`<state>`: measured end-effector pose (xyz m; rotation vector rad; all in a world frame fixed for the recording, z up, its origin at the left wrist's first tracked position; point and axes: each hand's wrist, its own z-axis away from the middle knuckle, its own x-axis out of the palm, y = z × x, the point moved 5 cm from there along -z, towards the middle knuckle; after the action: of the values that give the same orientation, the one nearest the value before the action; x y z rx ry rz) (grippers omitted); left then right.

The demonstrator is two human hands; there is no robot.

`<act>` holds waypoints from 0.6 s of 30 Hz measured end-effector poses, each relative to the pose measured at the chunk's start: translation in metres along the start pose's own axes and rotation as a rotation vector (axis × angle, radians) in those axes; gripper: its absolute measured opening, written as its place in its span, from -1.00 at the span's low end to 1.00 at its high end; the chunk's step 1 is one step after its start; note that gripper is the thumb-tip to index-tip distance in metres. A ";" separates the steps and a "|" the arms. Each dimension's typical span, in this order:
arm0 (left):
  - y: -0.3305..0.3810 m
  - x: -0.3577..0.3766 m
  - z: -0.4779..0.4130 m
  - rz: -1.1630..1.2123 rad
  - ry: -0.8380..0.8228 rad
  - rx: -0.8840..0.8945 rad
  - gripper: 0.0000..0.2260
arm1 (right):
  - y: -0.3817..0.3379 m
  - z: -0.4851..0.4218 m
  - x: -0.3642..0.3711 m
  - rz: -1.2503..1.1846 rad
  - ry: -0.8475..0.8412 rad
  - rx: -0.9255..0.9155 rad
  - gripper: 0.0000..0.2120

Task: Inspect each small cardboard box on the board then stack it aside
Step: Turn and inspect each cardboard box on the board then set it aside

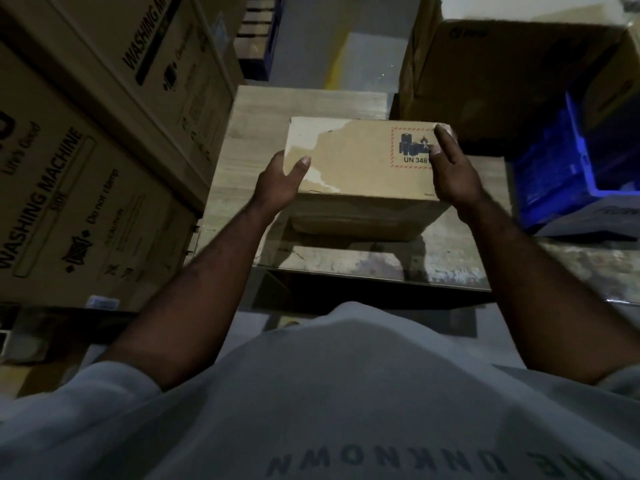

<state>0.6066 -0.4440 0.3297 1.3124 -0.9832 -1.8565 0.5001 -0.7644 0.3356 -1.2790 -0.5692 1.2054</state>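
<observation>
A small brown cardboard box (363, 157) with a red-bordered battery label reading "UN 348" and a torn pale patch on its top is held between both hands over the wooden board (242, 174). My left hand (280, 183) grips its near left corner, thumb on the top face. My right hand (450, 171) grips the right end, fingers lying over the label. Whether the box rests on the board or hangs just above it, I cannot tell. Below it a second similar box (360, 220) seems to lie on the board.
Large "WASHING MACHINE" cartons (79, 188) are stacked close on the left. A big brown carton (502, 81) stands at the back right, with a blue crate (568, 174) in front of it. The board's worn front edge (363, 268) is near my body.
</observation>
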 end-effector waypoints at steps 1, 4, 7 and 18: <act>0.000 0.000 -0.002 0.011 0.007 -0.005 -0.58 | -0.001 -0.002 0.001 -0.007 0.004 0.002 -0.52; -0.002 0.001 -0.006 0.021 0.006 -0.016 -0.58 | -0.001 -0.004 0.001 -0.030 -0.006 0.010 -0.52; -0.005 0.000 -0.008 0.056 0.004 -0.031 -0.55 | 0.000 -0.005 0.000 -0.044 0.002 -0.001 -0.50; -0.026 -0.004 0.019 0.078 -0.045 -0.023 -0.26 | 0.031 0.044 -0.004 -0.173 -0.001 -0.007 -0.30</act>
<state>0.5873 -0.4242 0.3133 1.2060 -1.0193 -1.8401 0.4490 -0.7548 0.3204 -1.2090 -0.6714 1.0611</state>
